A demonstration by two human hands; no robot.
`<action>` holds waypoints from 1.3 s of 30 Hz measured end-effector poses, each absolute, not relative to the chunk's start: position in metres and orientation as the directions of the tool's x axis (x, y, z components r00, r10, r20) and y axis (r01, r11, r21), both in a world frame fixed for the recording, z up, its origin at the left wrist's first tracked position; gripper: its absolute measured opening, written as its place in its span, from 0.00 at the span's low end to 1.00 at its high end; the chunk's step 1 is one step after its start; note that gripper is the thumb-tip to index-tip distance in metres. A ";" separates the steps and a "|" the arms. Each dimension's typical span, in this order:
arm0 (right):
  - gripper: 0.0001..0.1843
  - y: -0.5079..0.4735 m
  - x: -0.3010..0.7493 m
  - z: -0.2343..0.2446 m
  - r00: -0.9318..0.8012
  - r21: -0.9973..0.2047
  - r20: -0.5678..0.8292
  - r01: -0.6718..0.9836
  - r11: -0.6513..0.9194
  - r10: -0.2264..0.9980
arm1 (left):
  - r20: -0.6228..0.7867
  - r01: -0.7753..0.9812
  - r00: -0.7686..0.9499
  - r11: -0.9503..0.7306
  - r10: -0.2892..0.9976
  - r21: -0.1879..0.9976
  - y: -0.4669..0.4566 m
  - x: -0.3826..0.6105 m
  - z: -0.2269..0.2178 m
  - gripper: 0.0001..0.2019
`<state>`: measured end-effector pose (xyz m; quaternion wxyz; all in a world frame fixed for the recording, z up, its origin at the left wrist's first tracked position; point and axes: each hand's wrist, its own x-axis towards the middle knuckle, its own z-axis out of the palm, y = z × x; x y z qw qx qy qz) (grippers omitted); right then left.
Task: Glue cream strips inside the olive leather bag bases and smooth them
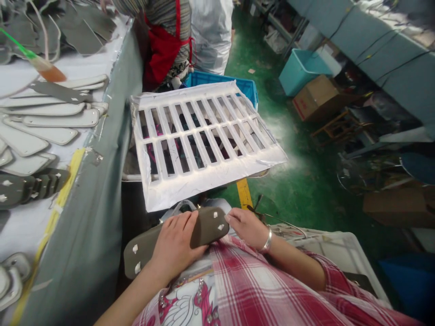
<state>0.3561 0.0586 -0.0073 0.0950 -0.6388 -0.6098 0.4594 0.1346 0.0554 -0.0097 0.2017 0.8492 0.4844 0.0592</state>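
Note:
A long grey-brown panel with rounded ends point(209, 226) lies across my lap, slightly slanted. Small white tabs show near both of its ends. My left hand point(176, 242) is closed over its middle, fingers on top and thumb along the near edge. At the panel's right end, my right hand point(248, 228) has its thumb and fingers pinched together at the edge. Whether a small part sits in that pinch is hidden. Just beyond the panel is a white slatted rack point(207, 170).
On the left, a cloth-covered table point(112, 149) holds pale oblong pieces point(50, 115), a stack of grey panels point(30, 188) and a green-handled brush point(44, 65). A person in a red apron point(165, 50) is ahead. Right are a turquoise bin point(299, 72) and cardboard box point(319, 97).

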 end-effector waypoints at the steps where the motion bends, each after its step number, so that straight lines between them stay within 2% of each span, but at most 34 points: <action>1: 0.16 0.058 0.354 -0.007 -0.158 -0.684 -0.527 0.662 -0.306 0.835 | -0.084 0.800 0.520 -0.450 0.850 0.398 0.055 0.135 -0.010 0.33; 3: 0.18 0.058 0.350 -0.005 -0.153 -0.674 -0.584 0.640 -0.370 0.797 | -0.068 0.802 0.509 -0.444 0.858 0.400 0.054 0.136 -0.009 0.33; 7: 0.19 0.060 0.340 0.000 -0.146 -0.585 -0.397 0.801 -0.128 0.906 | -0.049 0.804 0.494 -0.435 0.868 0.405 0.054 0.138 -0.007 0.31; 9: 0.20 0.062 0.338 0.000 -0.161 -0.541 -0.363 0.839 -0.067 0.918 | -0.045 0.808 0.490 -0.434 0.871 0.398 0.054 0.140 -0.006 0.30; 16: 0.20 0.057 0.344 -0.013 -0.182 -0.661 -0.325 0.746 -0.085 0.928 | -0.071 0.806 0.505 -0.441 0.860 0.395 0.057 0.153 -0.003 0.32; 19: 0.20 0.054 0.343 -0.013 -0.173 -0.640 -0.294 0.766 -0.060 0.940 | -0.070 0.808 0.495 -0.429 0.866 0.404 0.058 0.157 -0.004 0.31; 24: 0.16 0.055 0.332 0.000 -0.280 -0.496 -0.165 0.853 0.166 0.946 | -0.052 0.813 0.485 -0.428 0.873 0.395 0.059 0.159 -0.005 0.26; 28: 0.14 0.056 0.328 0.004 -0.417 -0.424 -0.077 0.836 0.348 0.906 | -0.046 0.810 0.488 -0.433 0.872 0.396 0.060 0.160 -0.006 0.24; 33: 0.16 0.055 0.331 -0.005 -0.539 -0.334 0.103 0.773 0.539 0.836 | -0.067 0.806 0.490 -0.422 0.869 0.416 0.061 0.160 -0.008 0.25; 36: 0.17 0.057 0.330 -0.009 -0.566 -0.337 0.172 0.736 0.588 0.806 | -0.079 0.808 0.483 -0.410 0.872 0.422 0.062 0.160 -0.008 0.26; 39: 0.17 0.061 0.327 -0.007 -0.527 -0.407 0.172 0.731 0.548 0.832 | -0.086 0.810 0.480 -0.404 0.873 0.426 0.064 0.160 -0.009 0.27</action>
